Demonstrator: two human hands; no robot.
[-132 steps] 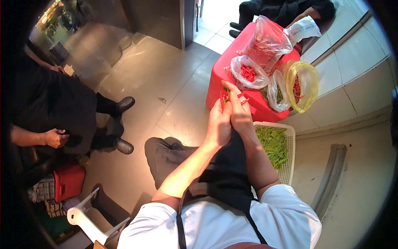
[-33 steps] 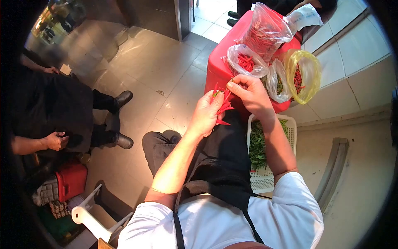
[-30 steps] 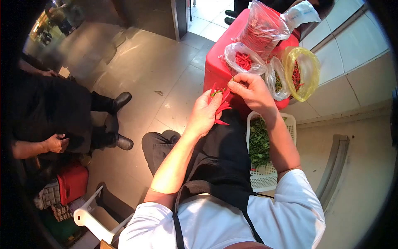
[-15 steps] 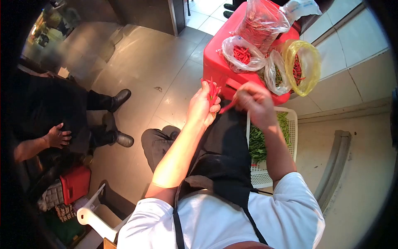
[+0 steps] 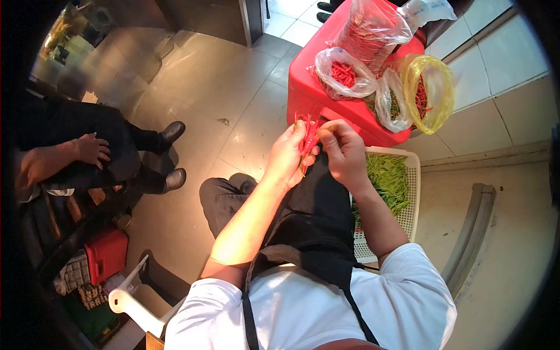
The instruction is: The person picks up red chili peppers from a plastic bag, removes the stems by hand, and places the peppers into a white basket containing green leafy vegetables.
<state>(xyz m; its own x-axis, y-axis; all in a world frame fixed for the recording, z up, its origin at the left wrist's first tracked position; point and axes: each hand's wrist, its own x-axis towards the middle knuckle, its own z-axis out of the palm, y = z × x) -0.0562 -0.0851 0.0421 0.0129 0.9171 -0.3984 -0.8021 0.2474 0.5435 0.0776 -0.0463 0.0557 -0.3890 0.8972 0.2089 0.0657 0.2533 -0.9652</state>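
Observation:
My left hand [image 5: 287,156] is closed around a bunch of red chili peppers [image 5: 310,139], held above my lap with the tips pointing up. Against the right side of that bunch, my right hand [image 5: 345,153] pinches a chili pepper between thumb and fingers; the pinched end is mostly hidden. Just beyond my hands, a clear plastic bag [image 5: 357,84] full of red chilies lies open on a red box [image 5: 303,87]. Beside it are a second clear bag [image 5: 384,108] with greenish contents and a yellow bag [image 5: 448,105] holding more red chilies.
A white perforated basket [image 5: 413,204] of green chilies [image 5: 389,181] stands right of my legs, partly behind my right forearm. A larger clear bag [image 5: 373,29] rests at the box's back. Another person's hand [image 5: 92,150] is at the left. A white chair [image 5: 125,300] stands lower left.
My right hand has moved left and in to the bunch, from holding a red chili apart from it. The other person's hand has moved up and right.

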